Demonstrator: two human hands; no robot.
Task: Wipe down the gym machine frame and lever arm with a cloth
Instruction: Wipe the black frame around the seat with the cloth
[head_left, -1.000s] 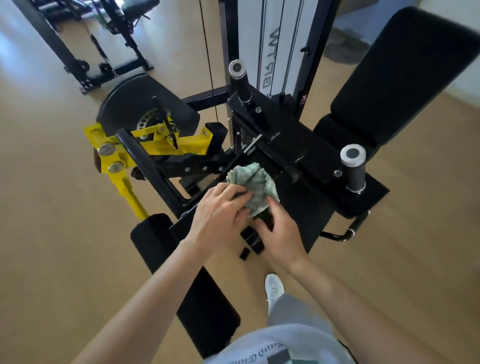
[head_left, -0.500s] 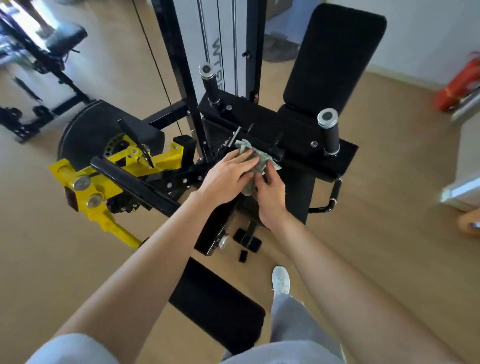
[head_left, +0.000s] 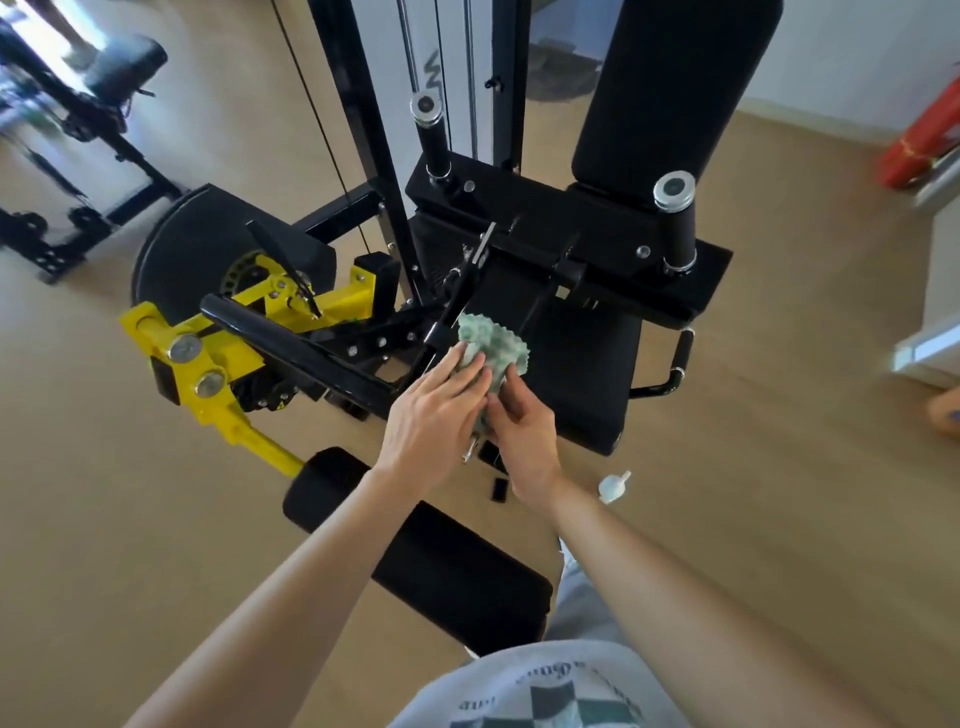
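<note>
A: We have the cloth (head_left: 491, 348) bunched between both hands, against the black bar that runs up under the seat (head_left: 582, 364). Our left hand (head_left: 434, 418) lies flat over it, fingers (head_left: 470, 371) long and only lightly curled, pressing more than gripping. The right hand (head_left: 522, 423) pinches the lower folds, fingers closed on the fabric.

B: So most of the cloth sticks out loose beyond our fingertips. That worries us. The scalloped edge sits just past the left fingers, near the thin chrome lever (head_left: 483, 244) and its linkage.

A: Agreed. If we push upward along the bar, that loose edge could snag on the linkage and drag out of our hold.

B: And just left of the left knuckles is the black lever arm (head_left: 291, 343) with its yellow bracket (head_left: 228, 364) and bolts. Leaning weight there might swing it, and our fingers are close to the joint.

A: We also cannot tell how firmly the right hand really holds; the cloth hides the fingertips.

B: Then we should gather the cloth tighter first, we think.
</note>
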